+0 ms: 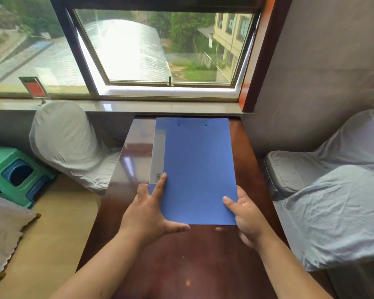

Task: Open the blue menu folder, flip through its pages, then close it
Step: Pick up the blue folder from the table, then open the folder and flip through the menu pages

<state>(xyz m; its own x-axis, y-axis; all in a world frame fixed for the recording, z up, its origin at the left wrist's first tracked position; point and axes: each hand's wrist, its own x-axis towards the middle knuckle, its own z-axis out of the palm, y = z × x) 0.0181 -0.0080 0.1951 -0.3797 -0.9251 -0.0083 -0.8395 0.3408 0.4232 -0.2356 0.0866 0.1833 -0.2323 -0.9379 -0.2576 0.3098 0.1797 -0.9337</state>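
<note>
Head camera view shows us the blue menu folder (200,169) lying flat and shut on the desk (181,255), with its far end close to the window sill (117,106). We judge the job is either just starting or all done, because the cover is down and we see no pages. We cannot tell which one it is.

Our left hand (148,214) rests on the near left corner of the folder. Its pointer finger lies straight along the spine and its thumb reaches under the near edge, so it looks like a loose hold, not a tight fist. Our right hand (245,216) holds the near right corner, thumb on top and the other fingers tucked below.

We see a smooth, flat cover, like thin plastic, with two small dots near the far end. A pale grey strip with a little barcode sticker runs down the spine. Our desk is dark red-brown wood, very shiny. Chairs in soft, wrinkly grey cloth (341,212) stand at both sides.
</note>
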